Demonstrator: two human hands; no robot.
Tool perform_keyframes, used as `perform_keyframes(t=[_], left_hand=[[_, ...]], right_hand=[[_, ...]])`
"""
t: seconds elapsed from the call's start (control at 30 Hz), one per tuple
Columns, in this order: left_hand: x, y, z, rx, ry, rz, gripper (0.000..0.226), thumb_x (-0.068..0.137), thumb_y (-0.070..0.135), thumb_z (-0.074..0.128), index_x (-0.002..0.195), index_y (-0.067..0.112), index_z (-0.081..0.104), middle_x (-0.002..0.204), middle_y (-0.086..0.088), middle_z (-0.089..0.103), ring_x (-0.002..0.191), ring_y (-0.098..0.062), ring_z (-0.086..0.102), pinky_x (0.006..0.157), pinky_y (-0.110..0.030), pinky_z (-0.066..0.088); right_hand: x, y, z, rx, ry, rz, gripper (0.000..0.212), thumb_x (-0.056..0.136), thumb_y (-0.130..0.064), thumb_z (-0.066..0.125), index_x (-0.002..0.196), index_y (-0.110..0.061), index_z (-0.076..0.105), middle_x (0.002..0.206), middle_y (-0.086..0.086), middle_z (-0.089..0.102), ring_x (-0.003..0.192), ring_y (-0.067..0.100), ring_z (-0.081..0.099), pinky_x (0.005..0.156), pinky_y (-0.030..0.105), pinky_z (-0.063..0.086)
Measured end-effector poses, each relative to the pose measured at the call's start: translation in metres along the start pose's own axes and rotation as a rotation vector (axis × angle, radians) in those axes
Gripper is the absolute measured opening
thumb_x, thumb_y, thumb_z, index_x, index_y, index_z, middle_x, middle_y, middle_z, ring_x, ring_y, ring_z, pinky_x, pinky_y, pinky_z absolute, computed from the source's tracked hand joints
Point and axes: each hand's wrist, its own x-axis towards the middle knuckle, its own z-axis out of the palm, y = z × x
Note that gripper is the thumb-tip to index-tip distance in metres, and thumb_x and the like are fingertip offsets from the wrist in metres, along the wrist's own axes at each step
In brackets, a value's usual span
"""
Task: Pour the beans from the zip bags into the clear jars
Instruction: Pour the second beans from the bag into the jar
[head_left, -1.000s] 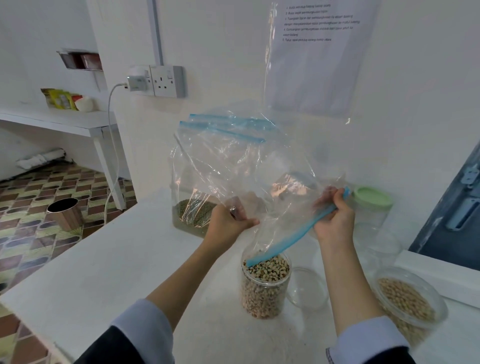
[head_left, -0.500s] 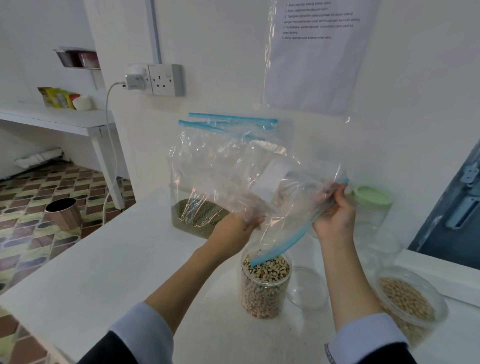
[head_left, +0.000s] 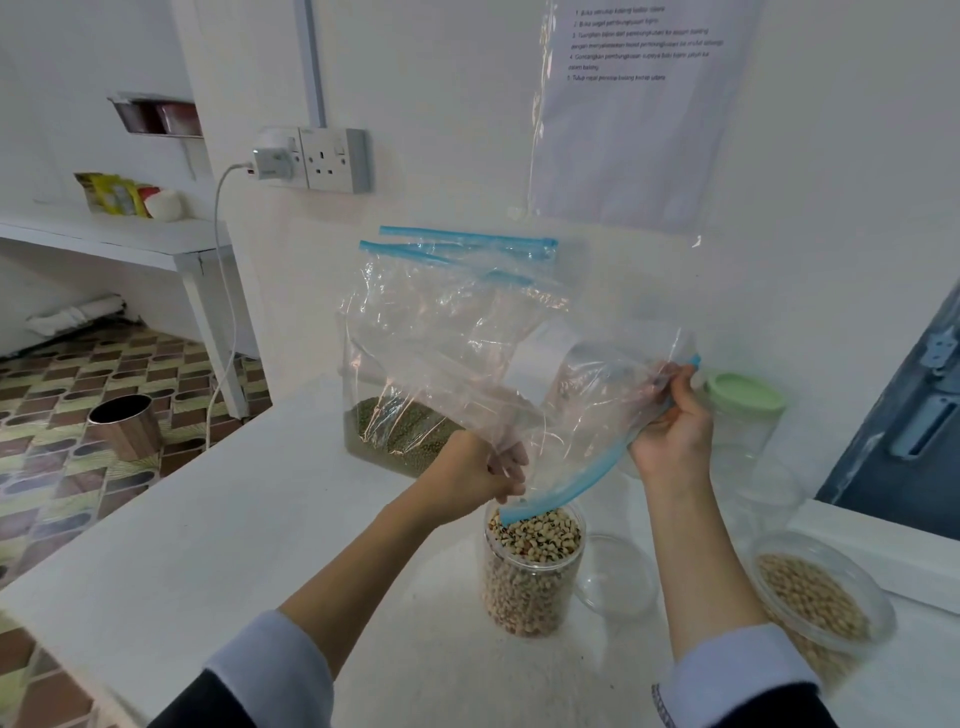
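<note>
I hold an empty clear zip bag with a blue zip strip above an open clear jar full of speckled beans. My left hand pinches the bag's lower left part just above the jar mouth. My right hand grips the zip strip's upper right end. The strip's low end hangs at the jar's rim. Behind stands another zip bag with green beans at its bottom, top unsealed.
A second open jar of tan beans sits at the right. A clear lid lies beside the middle jar. An empty jar with a green lid stands behind my right hand. The white table has its edge at left.
The bag has been lowered and flattened; its top has folded down toward the jar. My left hand moved right and down, closer to the jar mouth. The right hand stayed nearly in place.
</note>
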Motion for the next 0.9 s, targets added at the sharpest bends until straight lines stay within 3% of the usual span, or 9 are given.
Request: perform_keyframes(t=[0.1,0.2,0.33,0.4,0.5,0.63,0.73,0.83,0.9], left_hand=[[0.002,0.006,0.005,-0.012,0.069,-0.012,0.033,0.074,-0.012,0.07,0.073,0.014,0.05,0.072,-0.002,0.057,0.06,-0.02,0.059,0.055,-0.029,0.053],[0.004,0.008,0.004,0.022,0.095,-0.003,0.04,0.071,-0.005,0.076,0.066,0.015,0.042,0.064,-0.001,0.047,0.054,-0.014,0.048,0.052,-0.027,0.045],[0.003,0.004,-0.002,0.02,0.121,-0.045,0.026,0.069,0.006,0.081,0.072,-0.004,0.057,0.059,-0.006,0.053,0.05,-0.014,0.046,0.051,-0.024,0.04],[0.001,0.005,-0.008,-0.046,0.156,-0.061,0.019,0.071,0.004,0.079,0.074,-0.002,0.062,0.059,-0.005,0.06,0.046,-0.009,0.052,0.05,-0.02,0.045],[-0.002,0.002,-0.026,-0.337,0.241,-0.071,0.018,0.073,-0.007,0.074,0.083,0.002,0.062,0.072,-0.01,0.067,0.064,-0.019,0.064,0.063,-0.035,0.054],[-0.005,0.003,-0.05,-0.51,0.261,-0.054,0.019,0.08,-0.009,0.065,0.088,0.008,0.063,0.075,-0.004,0.074,0.077,-0.015,0.071,0.073,-0.023,0.054],[-0.004,0.007,-0.061,-0.531,0.289,0.006,0.026,0.083,-0.008,0.061,0.1,0.012,0.061,0.077,-0.003,0.074,0.08,-0.014,0.071,0.081,-0.027,0.052],[-0.002,0.007,-0.065,-0.621,0.381,0.072,0.048,0.083,-0.013,0.057,0.123,0.009,0.044,0.079,-0.01,0.071,0.072,-0.019,0.068,0.072,-0.028,0.053],[-0.001,0.01,-0.069,-0.665,0.43,0.128,0.072,0.081,-0.02,0.054,0.135,0.02,0.03,0.085,-0.014,0.066,0.064,-0.021,0.062,0.065,-0.027,0.054]], right_hand=[[-0.001,0.002,0.003,0.022,0.002,-0.015,0.029,0.078,-0.021,0.057,0.052,-0.016,0.07,0.058,-0.008,0.062,0.049,0.001,0.056,0.049,0.013,0.048],[-0.001,0.002,0.004,0.029,0.003,-0.012,0.042,0.09,-0.02,0.051,0.052,-0.016,0.069,0.057,-0.007,0.062,0.049,0.001,0.057,0.048,0.014,0.048],[0.0,0.003,0.008,0.006,0.0,-0.019,0.044,0.092,-0.02,0.051,0.053,-0.016,0.069,0.058,-0.007,0.062,0.05,0.002,0.058,0.051,0.015,0.05],[0.001,0.001,0.01,-0.001,-0.011,-0.024,0.043,0.091,-0.019,0.05,0.053,-0.015,0.069,0.058,-0.006,0.062,0.05,0.003,0.058,0.049,0.016,0.049],[0.003,-0.003,0.012,-0.024,-0.049,-0.043,0.023,0.08,-0.02,0.055,0.062,-0.012,0.067,0.064,-0.003,0.063,0.053,0.007,0.059,0.052,0.017,0.049],[0.005,-0.004,0.015,-0.071,-0.032,-0.05,0.028,0.083,-0.018,0.055,0.064,-0.01,0.073,0.078,0.002,0.07,0.068,0.014,0.067,0.064,0.023,0.056],[-0.001,0.0,0.024,-0.136,-0.004,-0.033,0.023,0.087,-0.018,0.055,0.076,-0.009,0.073,0.089,0.002,0.072,0.078,0.014,0.069,0.068,0.023,0.057],[-0.005,0.002,0.029,-0.316,0.019,-0.082,0.02,0.098,-0.018,0.048,0.096,-0.012,0.066,0.099,-0.003,0.069,0.089,0.011,0.061,0.078,0.024,0.053],[-0.008,0.003,0.032,-0.437,0.038,-0.152,0.017,0.098,-0.019,0.05,0.098,-0.013,0.065,0.104,-0.004,0.066,0.094,0.01,0.056,0.08,0.025,0.05]])
